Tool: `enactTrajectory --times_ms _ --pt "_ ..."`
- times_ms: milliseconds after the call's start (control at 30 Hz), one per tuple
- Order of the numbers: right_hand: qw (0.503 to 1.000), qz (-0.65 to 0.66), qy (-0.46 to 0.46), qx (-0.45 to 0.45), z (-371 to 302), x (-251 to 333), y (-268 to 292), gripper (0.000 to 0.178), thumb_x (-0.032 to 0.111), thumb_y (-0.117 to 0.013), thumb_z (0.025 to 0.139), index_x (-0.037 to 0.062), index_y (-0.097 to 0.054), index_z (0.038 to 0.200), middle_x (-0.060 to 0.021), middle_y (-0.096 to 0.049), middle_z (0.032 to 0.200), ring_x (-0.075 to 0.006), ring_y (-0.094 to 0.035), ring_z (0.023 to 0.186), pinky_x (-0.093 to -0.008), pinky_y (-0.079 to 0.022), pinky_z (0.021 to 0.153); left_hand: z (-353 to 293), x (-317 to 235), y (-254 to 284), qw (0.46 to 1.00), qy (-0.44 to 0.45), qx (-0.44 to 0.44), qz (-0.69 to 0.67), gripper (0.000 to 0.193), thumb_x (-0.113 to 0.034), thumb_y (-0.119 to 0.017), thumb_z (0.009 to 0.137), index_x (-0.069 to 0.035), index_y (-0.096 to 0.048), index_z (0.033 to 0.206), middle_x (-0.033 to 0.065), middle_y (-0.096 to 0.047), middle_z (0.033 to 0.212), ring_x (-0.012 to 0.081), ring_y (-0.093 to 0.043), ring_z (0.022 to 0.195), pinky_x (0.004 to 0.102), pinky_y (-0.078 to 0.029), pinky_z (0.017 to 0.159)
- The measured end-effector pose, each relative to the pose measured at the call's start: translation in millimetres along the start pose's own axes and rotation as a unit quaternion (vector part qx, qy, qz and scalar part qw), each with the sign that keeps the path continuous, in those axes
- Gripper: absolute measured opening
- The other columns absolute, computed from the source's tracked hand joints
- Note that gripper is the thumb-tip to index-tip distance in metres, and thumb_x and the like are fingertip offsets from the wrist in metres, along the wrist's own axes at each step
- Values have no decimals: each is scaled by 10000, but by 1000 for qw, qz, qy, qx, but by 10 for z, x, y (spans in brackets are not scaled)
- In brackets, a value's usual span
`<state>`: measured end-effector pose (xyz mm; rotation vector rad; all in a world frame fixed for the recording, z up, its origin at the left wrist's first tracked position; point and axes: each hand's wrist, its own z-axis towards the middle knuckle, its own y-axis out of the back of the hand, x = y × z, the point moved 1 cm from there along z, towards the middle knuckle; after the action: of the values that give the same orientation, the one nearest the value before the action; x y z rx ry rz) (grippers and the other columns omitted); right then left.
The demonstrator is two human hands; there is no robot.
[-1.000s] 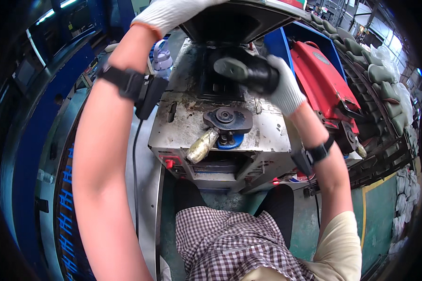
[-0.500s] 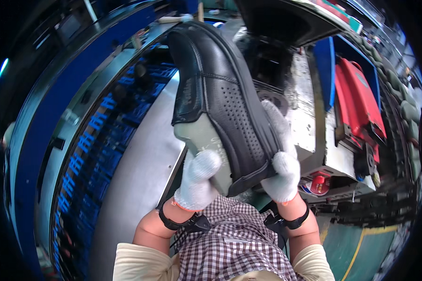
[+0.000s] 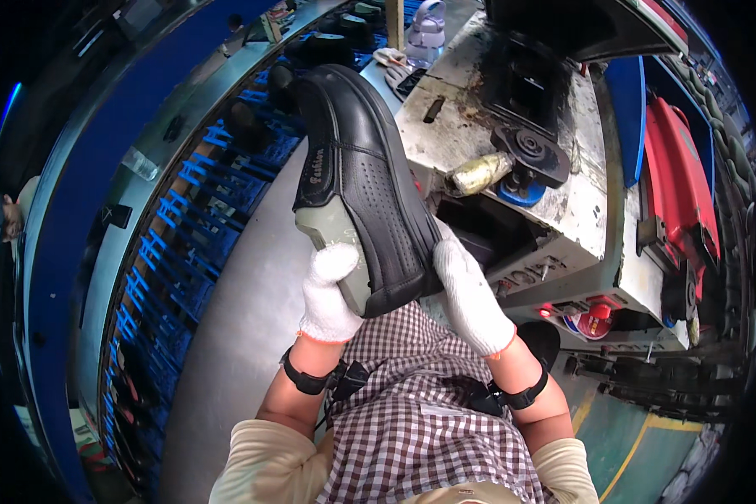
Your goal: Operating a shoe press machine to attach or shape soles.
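A black leather shoe with small punched holes along its side is held up in front of me, toe pointing away. Inside it sits a grey-green shoe last, bare at the ankle opening. My left hand, in a white knit glove, is closed round the last near the heel, thumb on top. My right hand, gloved too, lies against the sole edge by the heel; its fingertips are hidden behind the shoe, and it appears to hold it from that side.
At right stands a worn white machine carrying a tape-wrapped handle and a red button. Beyond it is a red machine part. A blue-pegged rack runs along the left, beside a smooth metal surface. A person shows at far left.
The shoe has gone lower, farther from the camera and slightly left. My right thumb has left the heel's upper side, and that hand now lies straighter along the sole. My left hand keeps its grip.
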<state>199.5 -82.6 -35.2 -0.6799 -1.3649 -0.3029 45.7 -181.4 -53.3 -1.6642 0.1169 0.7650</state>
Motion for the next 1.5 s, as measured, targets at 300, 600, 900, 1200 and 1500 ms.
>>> enactTrajectory --times_ms 300,600,900,1200,1500 --pt "996 46 -63 -51 -69 -158 110 625 462 -372 1154 9 -435 1579 -146 -582 1495 -212 -616 1308 -379 -562 1037 -73 112 -165 996 -6 -51 72 625 -233 -551 927 -15 -492 1510 179 -624 1436 354 -629 1304 507 -481 1161" --pt "977 181 -113 1 -58 -163 53 595 354 -517 1123 16 -402 1598 -109 -555 1543 -206 -563 1380 -381 -420 1191 -108 145 -100 992 -37 -65 104 580 -152 -548 935 -6 -503 1494 179 -632 1419 335 -640 1291 482 -505 1140" --pt "955 263 -121 56 -25 -322 128 623 412 -465 1128 83 -330 1638 -132 -557 1527 -270 -589 1368 -573 -554 1053 -106 121 -302 980 -49 -89 169 527 -97 -569 923 14 -539 1437 163 -670 1322 296 -693 1195 437 -573 1057" --pt "969 233 -76 38 -52 -599 150 671 403 -501 1117 94 -270 1666 -113 -473 1614 -267 -549 1414 -511 -512 1120 -178 220 -131 962 -65 -105 242 539 -76 -583 907 21 -536 1435 164 -669 1314 281 -701 1169 420 -582 1033" --pt "922 359 -130 64 -179 -713 231 639 448 -467 1118 90 -342 1633 -118 -541 1563 -265 -590 1358 -492 -512 1085 -187 215 -224 963 -52 -103 244 478 -55 -581 921 30 -575 1392 149 -699 1245 256 -717 1116 394 -593 999"
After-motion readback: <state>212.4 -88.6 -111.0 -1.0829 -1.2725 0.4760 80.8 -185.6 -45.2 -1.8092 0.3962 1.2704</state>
